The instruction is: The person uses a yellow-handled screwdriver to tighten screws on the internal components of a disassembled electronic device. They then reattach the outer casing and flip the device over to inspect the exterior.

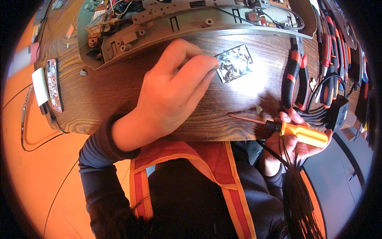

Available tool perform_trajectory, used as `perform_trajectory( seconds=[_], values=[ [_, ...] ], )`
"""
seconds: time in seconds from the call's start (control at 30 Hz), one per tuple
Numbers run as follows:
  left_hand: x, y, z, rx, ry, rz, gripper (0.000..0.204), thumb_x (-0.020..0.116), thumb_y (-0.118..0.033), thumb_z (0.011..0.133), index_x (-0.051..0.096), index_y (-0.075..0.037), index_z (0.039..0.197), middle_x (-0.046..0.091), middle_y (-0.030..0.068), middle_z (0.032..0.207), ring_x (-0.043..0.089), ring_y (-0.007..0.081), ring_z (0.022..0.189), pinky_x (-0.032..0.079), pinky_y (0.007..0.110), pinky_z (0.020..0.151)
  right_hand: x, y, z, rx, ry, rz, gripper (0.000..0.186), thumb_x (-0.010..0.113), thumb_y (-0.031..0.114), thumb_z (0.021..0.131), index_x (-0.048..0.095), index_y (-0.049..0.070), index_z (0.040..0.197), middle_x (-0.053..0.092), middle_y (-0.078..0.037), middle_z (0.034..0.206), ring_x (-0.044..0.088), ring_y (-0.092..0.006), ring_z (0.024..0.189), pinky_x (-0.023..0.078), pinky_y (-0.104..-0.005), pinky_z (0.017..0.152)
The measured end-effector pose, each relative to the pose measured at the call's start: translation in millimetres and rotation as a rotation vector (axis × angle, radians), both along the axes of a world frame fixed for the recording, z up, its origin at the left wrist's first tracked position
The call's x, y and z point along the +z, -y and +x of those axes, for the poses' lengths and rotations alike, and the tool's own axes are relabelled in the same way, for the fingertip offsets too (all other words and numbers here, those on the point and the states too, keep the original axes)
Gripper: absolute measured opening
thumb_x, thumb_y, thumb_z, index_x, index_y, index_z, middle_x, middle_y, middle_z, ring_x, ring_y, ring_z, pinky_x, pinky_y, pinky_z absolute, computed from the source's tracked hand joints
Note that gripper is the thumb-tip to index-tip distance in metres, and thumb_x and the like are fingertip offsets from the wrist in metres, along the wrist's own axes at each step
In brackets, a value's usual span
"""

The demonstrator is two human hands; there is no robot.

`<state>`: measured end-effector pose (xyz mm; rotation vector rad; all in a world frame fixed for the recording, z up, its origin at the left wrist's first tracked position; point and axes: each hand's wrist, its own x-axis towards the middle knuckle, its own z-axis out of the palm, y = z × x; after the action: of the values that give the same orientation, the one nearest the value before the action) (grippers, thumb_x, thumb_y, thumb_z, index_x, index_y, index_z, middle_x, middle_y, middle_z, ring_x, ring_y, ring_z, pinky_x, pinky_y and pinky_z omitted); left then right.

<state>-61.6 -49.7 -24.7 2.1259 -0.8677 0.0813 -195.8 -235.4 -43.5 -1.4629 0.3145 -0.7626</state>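
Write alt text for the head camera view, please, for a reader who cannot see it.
A person's left hand is at the left edge of a small box of metal parts on a wooden table, while the right hand holds a yellow-handled screwdriver. Beyond lies an open grey casing; red-and-black pliers lie to the right.

"What lies behind the screw box [232, 50]?"
"The casing [223, 28]. The left hand [171, 85] is at the box's left side."
"And right of it?"
"Pliers [292, 75], 2 handles toward the person. Before them, the screwdriver [304, 134] lies in the right hand [276, 148]."
"Far left?"
"The phone [54, 85], at the table's [107, 87] edge."
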Motion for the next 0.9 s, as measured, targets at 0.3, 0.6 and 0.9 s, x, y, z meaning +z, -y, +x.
perform_trajectory(
  seconds=[0.3, 0.6, 0.9],
  values=[
    [-1.7, 1.6, -2.5, 0.092, -0.009, 0.012, 0.021, 0.069, 0.004, 0.071, 0.06, -0.005, 0.088, 0.056, 0.0047, 0.082, 0.041, 0.0079, 0.052, 0.034, 0.021, 0.045, 4.0, 5.0, -5.9, 0.017, -0.087, 0.133, 0.081, 0.064, 0.025, 0.084, 0.006, 0.022, 0.14, 0.059, -0.025, 0.1, 0.064, -0.0293, 0.081, 0.053, -0.0408, 0.075],
    [1.9, 2.0, -4.2, 0.036, -0.067, 0.092, 0.033, 0.062, 0.006, 0.075, 0.065, -0.011, 0.104, 0.05, 0.0076, 0.083, 0.051, 0.0189, 0.068, 0.044, 0.025, 0.063, 4.1, -2.6, 2.1, 0.016, 0.073, 0.058, 0.081, 0.065, 0.025, 0.083, 0.007, 0.021, 0.14, 0.058, -0.025, 0.099, 0.063, -0.0286, 0.081, 0.053, -0.0401, 0.074],
    [1.8, 1.2, -2.7, -0.005, -0.069, 0.082, 0.03, 0.067, 0.002, 0.074, 0.067, -0.011, 0.1, 0.047, 0.0075, 0.087, 0.052, 0.0172, 0.07, 0.044, 0.024, 0.062, 5.2, -2.5, 3.2, -0.006, 0.057, 0.02, 0.082, 0.066, 0.026, 0.083, 0.008, 0.02, 0.14, 0.058, -0.026, 0.099, 0.062, -0.029, 0.081, 0.053, -0.0399, 0.074]
  ],
)
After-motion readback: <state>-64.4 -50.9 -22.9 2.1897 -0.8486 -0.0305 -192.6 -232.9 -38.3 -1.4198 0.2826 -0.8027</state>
